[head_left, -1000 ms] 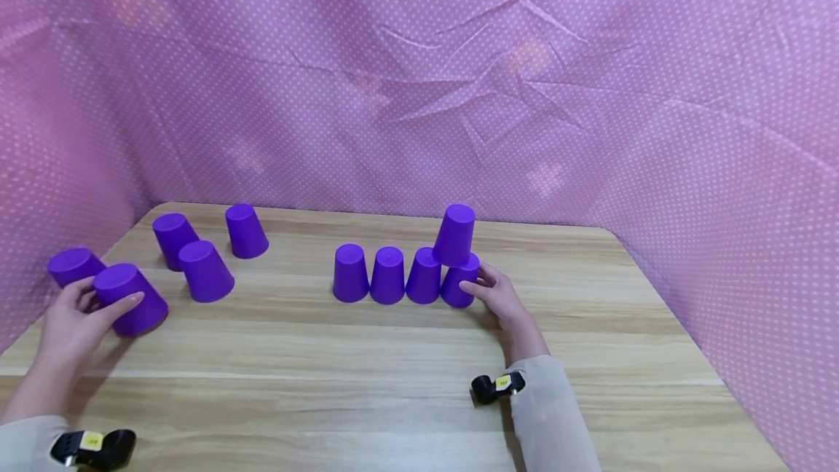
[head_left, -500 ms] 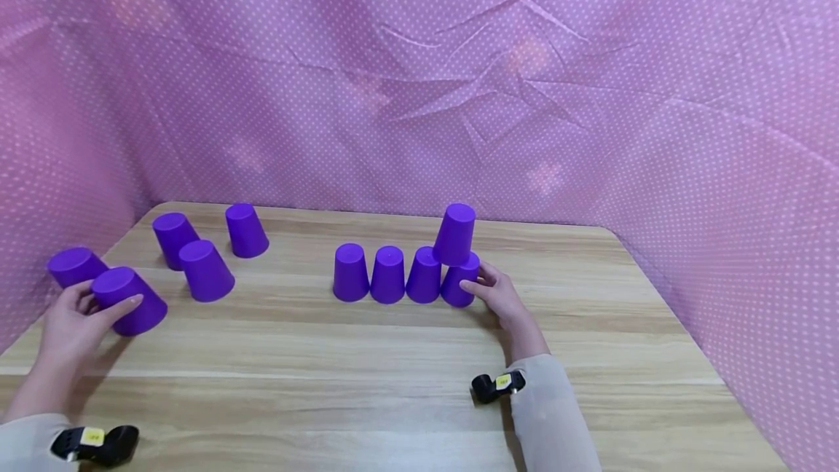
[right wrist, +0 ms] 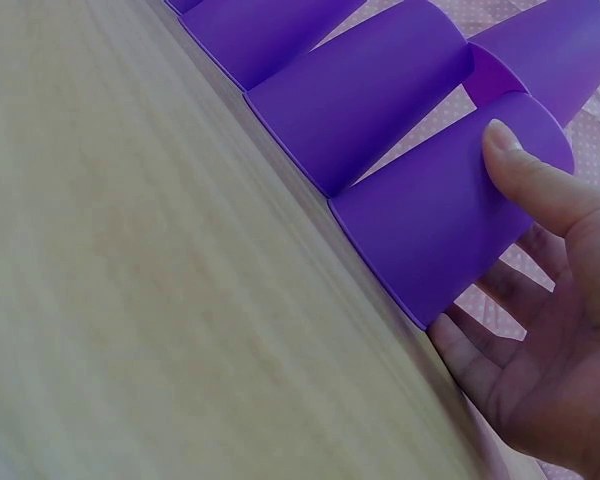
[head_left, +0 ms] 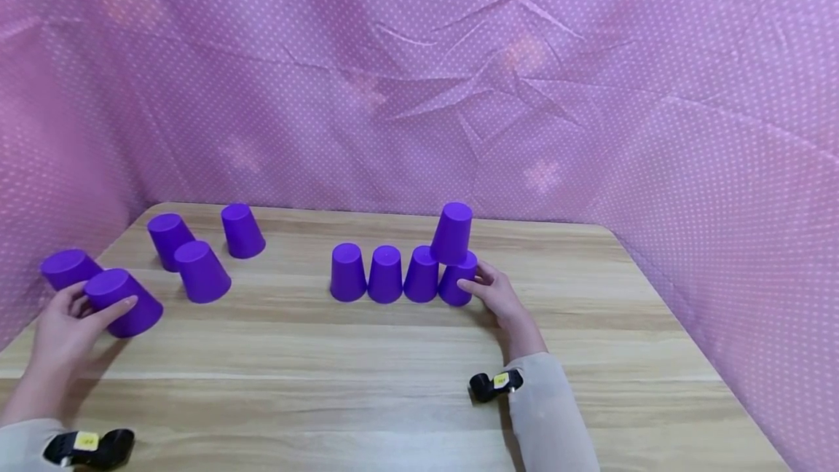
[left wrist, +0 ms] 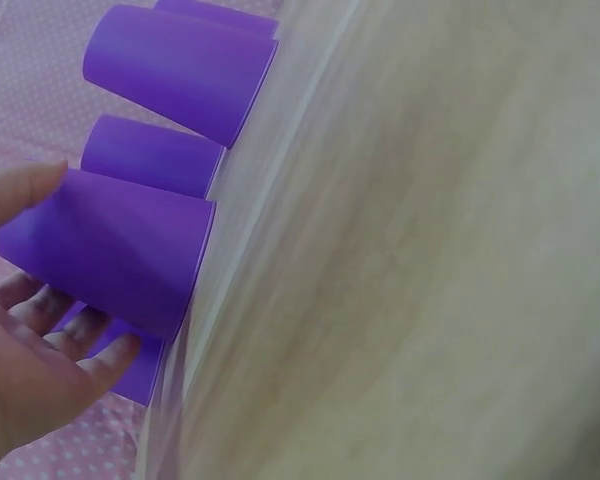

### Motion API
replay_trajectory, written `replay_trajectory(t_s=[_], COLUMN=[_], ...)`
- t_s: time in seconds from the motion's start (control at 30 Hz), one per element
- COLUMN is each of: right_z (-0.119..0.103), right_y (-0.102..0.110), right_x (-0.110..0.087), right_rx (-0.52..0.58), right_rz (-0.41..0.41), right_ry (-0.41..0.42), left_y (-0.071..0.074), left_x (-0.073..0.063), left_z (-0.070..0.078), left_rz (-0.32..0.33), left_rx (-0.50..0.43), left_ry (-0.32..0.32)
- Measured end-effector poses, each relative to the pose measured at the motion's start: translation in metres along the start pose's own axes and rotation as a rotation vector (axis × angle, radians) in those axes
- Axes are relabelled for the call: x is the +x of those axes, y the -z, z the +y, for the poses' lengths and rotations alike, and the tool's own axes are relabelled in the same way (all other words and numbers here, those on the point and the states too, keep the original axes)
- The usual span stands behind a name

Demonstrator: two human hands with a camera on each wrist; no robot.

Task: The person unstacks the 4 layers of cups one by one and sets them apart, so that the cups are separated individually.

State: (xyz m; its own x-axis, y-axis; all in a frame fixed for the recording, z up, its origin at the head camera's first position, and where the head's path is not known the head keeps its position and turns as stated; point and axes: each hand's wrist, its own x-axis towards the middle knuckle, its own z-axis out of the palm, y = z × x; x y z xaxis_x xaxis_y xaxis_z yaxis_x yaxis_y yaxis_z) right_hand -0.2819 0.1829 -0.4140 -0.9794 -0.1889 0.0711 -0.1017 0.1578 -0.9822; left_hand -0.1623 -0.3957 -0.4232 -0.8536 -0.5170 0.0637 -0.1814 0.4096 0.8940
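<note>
At the left, my left hand holds an upside-down purple cup between thumb and fingers. In the left wrist view the thumb lies on one side of this cup and the fingers on the other. Another purple cup stands just behind that hand. My right hand grips the rightmost purple cup of a row of upside-down cups. Above, one more upside-down cup rests across the two rightmost cups of the row; its rim meets the gripped cup in the right wrist view.
To the left of the gripped cup run the row's other cups, side by side. Three loose upside-down cups stand at the back left of the wooden table. Pink dotted cloth hangs behind and beside the table.
The cup in my left hand has leaned very slightly to the left. My right hand and the row of cups stay as they were; the head view has shifted a little.
</note>
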Motion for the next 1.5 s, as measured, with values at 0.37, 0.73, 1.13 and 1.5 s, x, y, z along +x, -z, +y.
replay_trajectory(t_s=[0.37, 0.73, 1.13, 1.5], right_z=[-0.021, -0.005, -0.001, -0.001], right_y=[-0.003, 0.001, 0.003, 0.002], right_x=[-0.008, 0.002, 0.000, 0.000], right_rx=[0.026, 0.045, 0.035, 0.019], right_rz=[-0.028, -0.017, -0.002, -0.003], right_ry=[-0.043, -0.054, -0.058, -0.055], left_y=[0.012, 0.016, 0.006, -0.041], left_x=[0.000, -0.018, -0.018, 0.084], left_z=[0.011, 0.074, 0.119, 0.052], left_rz=[0.029, 0.041, 0.002, -0.050], left_rx=[-0.155, -0.257, -0.239, -0.475], left_ry=[-0.100, -0.113, -0.188, -0.340])
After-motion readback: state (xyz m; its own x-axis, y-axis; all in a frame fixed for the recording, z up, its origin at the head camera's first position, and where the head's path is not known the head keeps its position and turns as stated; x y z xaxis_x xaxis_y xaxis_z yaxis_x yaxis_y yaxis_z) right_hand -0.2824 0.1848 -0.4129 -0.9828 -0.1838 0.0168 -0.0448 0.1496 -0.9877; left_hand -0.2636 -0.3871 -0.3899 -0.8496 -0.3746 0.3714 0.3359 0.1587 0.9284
